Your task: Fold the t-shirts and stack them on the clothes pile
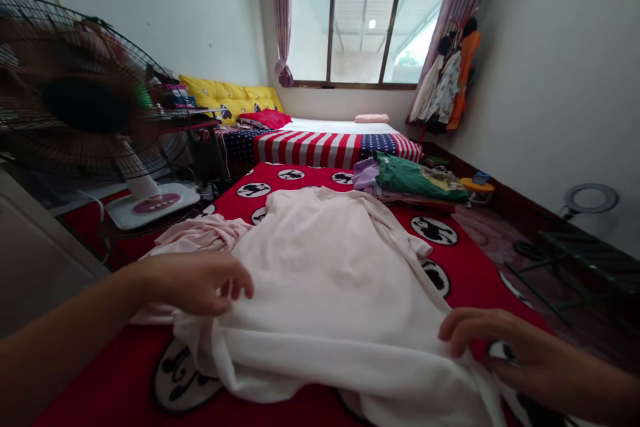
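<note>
A pale pink-white garment (330, 280) lies spread on a red bed cover (465, 267) with black-and-white round prints. My left hand (200, 283) rests on the garment's left edge, fingers curled and pinching the cloth. My right hand (495, 340) grips the garment's lower right edge with its fingers closed on the fabric. A bunched pink cloth (200, 233) lies just beyond my left hand.
A folded stack with a green shirt (415, 180) on top sits further up the bed. A standing fan (85, 107) spins at the left. Beyond are a striped flag-print blanket (310, 147), yellow pillows (230, 93), a window and hanging clothes (450, 87) at right.
</note>
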Tool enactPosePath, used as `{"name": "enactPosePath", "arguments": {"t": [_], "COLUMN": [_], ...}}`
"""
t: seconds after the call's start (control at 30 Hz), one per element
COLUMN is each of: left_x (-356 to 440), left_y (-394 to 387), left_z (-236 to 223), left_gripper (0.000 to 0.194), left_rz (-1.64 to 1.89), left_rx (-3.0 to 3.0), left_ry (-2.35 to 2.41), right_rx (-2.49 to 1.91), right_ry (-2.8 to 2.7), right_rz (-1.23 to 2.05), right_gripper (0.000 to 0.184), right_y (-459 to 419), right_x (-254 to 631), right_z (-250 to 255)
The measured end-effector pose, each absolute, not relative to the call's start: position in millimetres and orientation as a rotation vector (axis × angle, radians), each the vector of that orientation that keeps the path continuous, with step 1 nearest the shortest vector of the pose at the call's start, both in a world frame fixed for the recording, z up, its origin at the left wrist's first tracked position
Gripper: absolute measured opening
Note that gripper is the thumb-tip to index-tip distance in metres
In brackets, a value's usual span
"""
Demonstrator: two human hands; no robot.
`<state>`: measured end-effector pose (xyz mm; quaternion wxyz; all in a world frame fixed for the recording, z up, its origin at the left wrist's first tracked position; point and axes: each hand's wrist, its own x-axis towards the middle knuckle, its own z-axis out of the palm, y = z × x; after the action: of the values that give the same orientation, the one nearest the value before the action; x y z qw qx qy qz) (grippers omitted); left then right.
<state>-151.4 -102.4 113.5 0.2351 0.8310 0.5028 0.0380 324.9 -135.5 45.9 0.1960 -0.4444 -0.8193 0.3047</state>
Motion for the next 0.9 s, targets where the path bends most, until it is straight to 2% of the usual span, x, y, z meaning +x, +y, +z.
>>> {"name": "enactPosePath", "arguments": {"t": [0.03,0.13,0.3,0.4,0.5,0.53,0.63,0.7,0.8,0.9], "left_x": [-132.8,-70.3,6.0,19.0,17.1,15.7,13.5,14.1,15.6,16.0], "left_y": [-94.1,-62.1,-11.2,2.6,5.6,5.5,4.6,4.5,5.0,5.8], "left_z": [119.4,113.5,33.7,-7.8,-22.6,-23.2,-20.5,-19.3,-19.9,-21.2], "left_gripper": [0.028,0.033,0.059,0.059,0.060,0.060,0.061,0.061,0.061,0.062], "left_rz": [0.017,0.103,0.325,0.426,0.471,0.479,0.486,0.485,0.479,0.479], "left_rx": [2.282,2.391,2.547,2.532,2.563,2.566,2.553,2.543,2.536,2.530], "left_ry": [1.261,1.099,1.403,1.587,1.572,1.562,1.558,1.563,1.559,1.553], "right_rx": [-1.269,-1.322,-1.532,-1.698,-1.823,-1.847,-1.831,-1.819,-2.010,-2.151], "right_ry": [-2.266,-2.096,-1.727,-1.590,-1.675,-1.764,-2.030,-2.098,-1.933,-1.700], "right_rz": [0.851,0.824,0.613,0.592,0.428,0.360,0.312,0.366,0.194,-0.377], "right_gripper": [0.013,0.013,0.030,0.044,0.060,0.056,0.027,0.020,0.020,0.035], "right_y": [-129.0,-101.8,-48.9,-22.1,-3.8,0.6,13.2,25.3,50.3,70.2], "right_x": [322.0,312.2,316.1,322.6,314.5,309.4,300.2,308.9,341.6,360.9], "right_z": [49.6,53.0,30.1,13.3,4.6,4.3,13.2,27.3,54.0,70.6]}}
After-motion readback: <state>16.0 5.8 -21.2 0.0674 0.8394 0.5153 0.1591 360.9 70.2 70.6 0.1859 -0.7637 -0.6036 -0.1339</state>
